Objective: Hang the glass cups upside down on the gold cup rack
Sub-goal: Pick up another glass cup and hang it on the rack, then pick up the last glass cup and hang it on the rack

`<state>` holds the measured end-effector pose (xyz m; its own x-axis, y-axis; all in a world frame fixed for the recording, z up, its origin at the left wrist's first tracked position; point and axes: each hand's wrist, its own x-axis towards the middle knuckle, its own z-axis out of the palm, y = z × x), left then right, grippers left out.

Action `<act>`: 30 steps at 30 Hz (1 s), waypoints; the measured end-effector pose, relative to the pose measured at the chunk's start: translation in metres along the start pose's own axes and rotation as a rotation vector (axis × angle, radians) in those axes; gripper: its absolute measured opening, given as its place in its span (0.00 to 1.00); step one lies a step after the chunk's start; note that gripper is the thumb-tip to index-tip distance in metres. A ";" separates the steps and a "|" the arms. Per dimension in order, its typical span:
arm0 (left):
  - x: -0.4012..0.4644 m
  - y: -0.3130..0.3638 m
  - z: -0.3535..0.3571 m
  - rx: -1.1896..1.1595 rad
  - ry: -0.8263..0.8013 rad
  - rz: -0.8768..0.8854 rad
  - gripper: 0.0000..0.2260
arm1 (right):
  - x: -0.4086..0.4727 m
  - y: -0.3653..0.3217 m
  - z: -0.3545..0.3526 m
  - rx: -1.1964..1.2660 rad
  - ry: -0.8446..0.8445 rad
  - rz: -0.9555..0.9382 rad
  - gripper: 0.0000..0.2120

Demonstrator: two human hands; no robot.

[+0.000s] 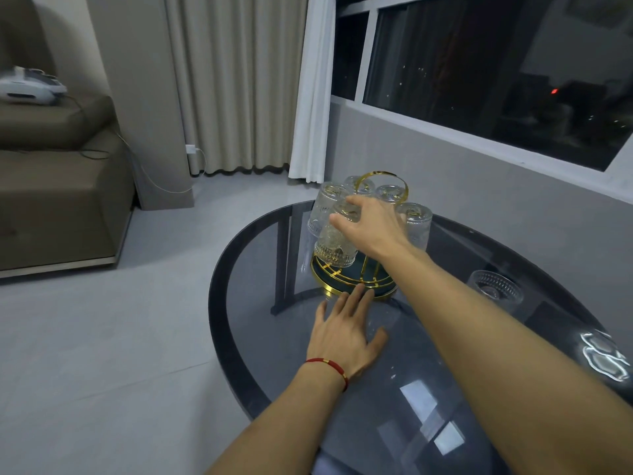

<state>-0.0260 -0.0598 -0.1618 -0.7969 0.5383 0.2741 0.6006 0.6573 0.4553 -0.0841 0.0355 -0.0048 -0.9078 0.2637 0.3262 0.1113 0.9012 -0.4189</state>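
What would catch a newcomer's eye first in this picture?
The gold cup rack at the far side of the dark glass table, with glass cups hung upside down. The right hand holds one cup at it, and the left hand lies flat beside its base.

No writing, label, brand or number can be read anywhere in view. The glass cups, the gold rack, the dark glass worktop, the sofa and the white device on it carry no legible marks; the device is too small and blurred to tell.
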 end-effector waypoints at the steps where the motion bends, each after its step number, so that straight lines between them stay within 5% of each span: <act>1: 0.000 0.000 0.000 0.000 0.003 0.001 0.32 | -0.002 0.001 0.000 -0.006 0.010 -0.018 0.30; 10: -0.004 0.017 -0.010 0.171 -0.010 0.038 0.30 | -0.081 0.064 -0.025 0.050 0.309 -0.265 0.19; 17: -0.008 0.043 -0.023 0.087 0.064 0.050 0.29 | -0.160 0.152 -0.029 0.147 0.602 0.090 0.28; 22: -0.009 0.061 -0.028 -0.087 0.089 0.043 0.29 | -0.174 0.187 -0.024 0.427 0.349 0.515 0.43; 30: -0.010 0.082 -0.020 -0.210 0.101 0.016 0.28 | -0.149 0.210 -0.015 0.390 0.209 0.567 0.41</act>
<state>0.0300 -0.0220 -0.1099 -0.7962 0.4855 0.3611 0.5949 0.5193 0.6135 0.0802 0.1906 -0.1283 -0.6522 0.7504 0.1073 0.3552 0.4276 -0.8313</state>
